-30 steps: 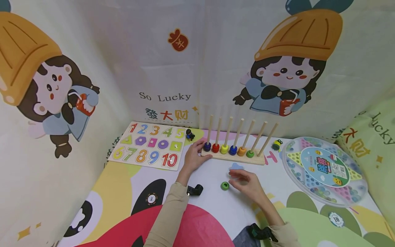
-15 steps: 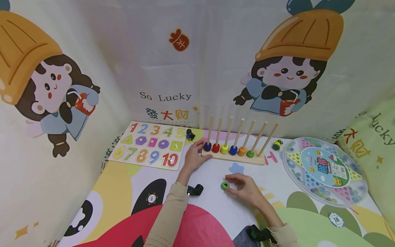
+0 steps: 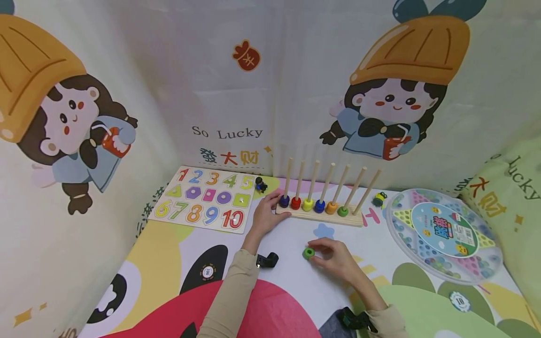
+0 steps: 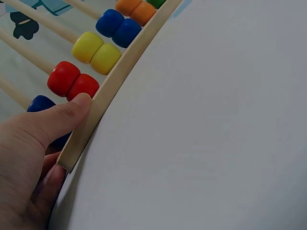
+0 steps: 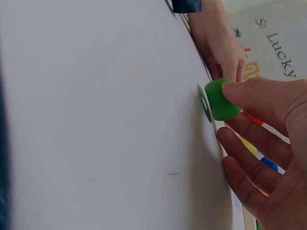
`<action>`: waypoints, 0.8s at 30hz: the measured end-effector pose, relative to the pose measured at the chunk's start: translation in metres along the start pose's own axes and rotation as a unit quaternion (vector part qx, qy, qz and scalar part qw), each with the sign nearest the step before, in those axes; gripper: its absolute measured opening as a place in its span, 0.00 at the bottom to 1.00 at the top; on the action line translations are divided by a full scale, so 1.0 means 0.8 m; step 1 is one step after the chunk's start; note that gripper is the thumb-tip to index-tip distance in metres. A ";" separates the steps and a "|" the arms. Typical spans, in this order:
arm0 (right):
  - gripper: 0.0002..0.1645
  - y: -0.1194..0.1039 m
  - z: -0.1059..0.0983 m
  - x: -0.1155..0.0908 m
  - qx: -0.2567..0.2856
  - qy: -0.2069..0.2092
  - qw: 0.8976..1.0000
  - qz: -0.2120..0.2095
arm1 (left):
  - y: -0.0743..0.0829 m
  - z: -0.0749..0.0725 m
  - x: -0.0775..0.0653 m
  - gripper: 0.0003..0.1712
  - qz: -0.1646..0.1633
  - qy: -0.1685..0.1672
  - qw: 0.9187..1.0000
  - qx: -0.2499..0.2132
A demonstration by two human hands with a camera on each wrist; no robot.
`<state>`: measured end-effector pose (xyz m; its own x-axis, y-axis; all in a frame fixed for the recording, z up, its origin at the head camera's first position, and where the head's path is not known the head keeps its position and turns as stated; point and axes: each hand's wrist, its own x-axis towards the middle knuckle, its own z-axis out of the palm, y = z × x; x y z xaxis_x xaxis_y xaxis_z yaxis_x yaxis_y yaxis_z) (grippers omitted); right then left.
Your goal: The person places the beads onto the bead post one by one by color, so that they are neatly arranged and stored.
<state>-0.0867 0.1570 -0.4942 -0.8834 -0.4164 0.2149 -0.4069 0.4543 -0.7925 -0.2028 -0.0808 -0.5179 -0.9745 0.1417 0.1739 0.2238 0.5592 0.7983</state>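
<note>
In the head view, a wooden rack (image 3: 296, 214) with several upright pegs stands near the table's back edge. Pairs of dark blue, red, yellow, blue, orange and green beads sit low on its pegs, and the rightmost peg (image 3: 367, 192) is bare. My left hand (image 3: 266, 216) grips the rack's left end, its thumb by the red beads (image 4: 64, 79) in the left wrist view. Closer to me, my right hand (image 3: 336, 258) pinches a loose green bead (image 5: 220, 103) between thumb and forefinger, low over the table; the other fingers spread loosely.
A wooden number and shape board (image 3: 179, 224) lies left of the rack, a small dark figurine (image 3: 260, 184) at its corner. To the right are a yellow-and-black toy (image 3: 379, 199) and a round Chinese checkers case (image 3: 445, 230). A printed cloth wall (image 3: 296, 117) rises behind.
My right hand has moved left and taken the green bead between thumb and forefinger; the bead has tilted slightly. My left hand has stayed on the rack's end.
</note>
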 end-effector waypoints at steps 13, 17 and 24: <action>0.18 -0.005 -0.016 0.005 -0.003 0.034 0.999 0.003 | -0.004 0.000 -0.002 0.38 0.017 0.008 1.000 0.009; 0.18 -0.004 -0.022 0.006 -0.008 0.045 0.999 0.001 | -0.002 0.000 -0.001 0.38 0.017 0.008 1.000 0.003; 0.18 -0.002 -0.032 0.009 -0.010 0.066 0.998 -0.009 | -0.001 0.000 0.000 0.38 0.021 0.009 1.000 0.005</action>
<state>-0.0980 0.1733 -0.4769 -0.8980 -0.3184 0.3035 -0.4268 0.4637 -0.7764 -0.2026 -0.0811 -0.5185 -0.9644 0.1501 0.2177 0.2644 0.5617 0.7840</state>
